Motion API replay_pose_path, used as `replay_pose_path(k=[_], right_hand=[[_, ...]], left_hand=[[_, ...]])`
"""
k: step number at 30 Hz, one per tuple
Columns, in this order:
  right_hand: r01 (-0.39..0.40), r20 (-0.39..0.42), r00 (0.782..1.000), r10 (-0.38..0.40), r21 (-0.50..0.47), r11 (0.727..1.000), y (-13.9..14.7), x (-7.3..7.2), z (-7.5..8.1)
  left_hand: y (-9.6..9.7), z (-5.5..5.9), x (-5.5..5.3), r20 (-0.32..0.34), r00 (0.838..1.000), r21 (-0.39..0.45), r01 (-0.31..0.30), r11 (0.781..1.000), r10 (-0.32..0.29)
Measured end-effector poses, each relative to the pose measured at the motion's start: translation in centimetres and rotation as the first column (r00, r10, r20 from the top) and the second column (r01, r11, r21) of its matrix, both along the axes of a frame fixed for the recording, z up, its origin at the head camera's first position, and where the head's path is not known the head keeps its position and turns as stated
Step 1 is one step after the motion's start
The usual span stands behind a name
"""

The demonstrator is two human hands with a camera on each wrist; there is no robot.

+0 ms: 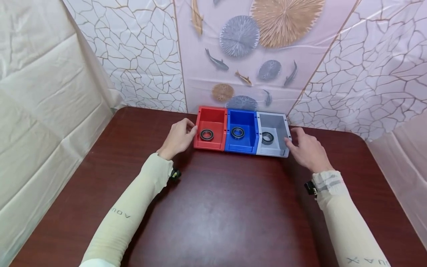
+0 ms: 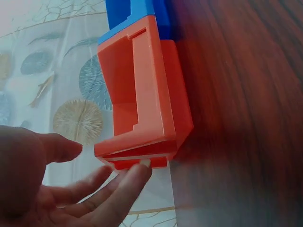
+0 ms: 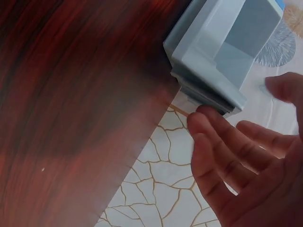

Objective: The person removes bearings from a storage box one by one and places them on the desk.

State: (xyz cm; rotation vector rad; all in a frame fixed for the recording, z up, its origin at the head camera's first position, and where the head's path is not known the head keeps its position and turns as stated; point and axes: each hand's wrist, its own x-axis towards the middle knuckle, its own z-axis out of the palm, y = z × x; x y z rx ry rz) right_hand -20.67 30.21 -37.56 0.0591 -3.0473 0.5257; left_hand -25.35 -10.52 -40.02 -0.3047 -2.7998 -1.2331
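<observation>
Red bin (image 1: 213,144), blue bin (image 1: 241,148) and gray bin (image 1: 271,151) stand side by side, touching, near the far edge of the desk (image 1: 220,200), patterned backdrop (image 1: 150,55) behind. One ball bearing per bin: first bearing (image 1: 207,139) in red, second bearing (image 1: 238,138) in blue, third bearing (image 1: 268,143) in gray, all down in the front half of their bins.

Left hand (image 1: 178,137) is at red's outer side; right hand (image 1: 308,150) is at gray's outer side. Left fingers half open, loosely bent, thumb well off the others; one fingertip (image 2: 142,172) seems to touch the ridge on red's side wall, nothing gripped. Right fingers also half open, thumb apart, fingertips (image 3: 201,125) right by gray's side ridge; can't tell if they touch. Nothing held there either.

Step in hand, as judged: steadying or squaring the row from both ends, bearings already one to a bin. Next move would call for light, even pressure inward from both sides if adjusting, or simply backing both hands off without knocking the end bins.
</observation>
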Motion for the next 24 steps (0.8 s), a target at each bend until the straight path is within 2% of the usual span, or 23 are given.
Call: replay_pose_path(k=[6, 9, 15, 24], right_hand=[[0.019, -0.010, 1.000, -0.019, -0.012, 1.000, -0.41, -0.07, -0.33], [0.022, -0.042, 0.999, -0.023, -0.024, 0.999, -0.32, -0.15, -0.39], [0.032, -0.038, 0.999, -0.035, -0.062, 0.998, 0.00, -0.28, -0.70], [0.084, -0.096, 0.991, -0.093, -0.093, 0.992, -0.39, -0.08, -0.66]], left_hand=[[-0.03, -0.16, -0.17, 0.070, 0.997, 0.052, -0.026, 0.998, 0.023], [0.04, -0.11, -0.34, 0.087, 0.996, 0.082, -0.023, 0.996, 0.016], [0.02, -0.10, -0.31, 0.122, 0.992, 0.148, -0.030, 0.989, 0.012], [-0.20, 0.05, -0.33, 0.156, 0.988, 0.186, -0.033, 0.982, 0.003]])
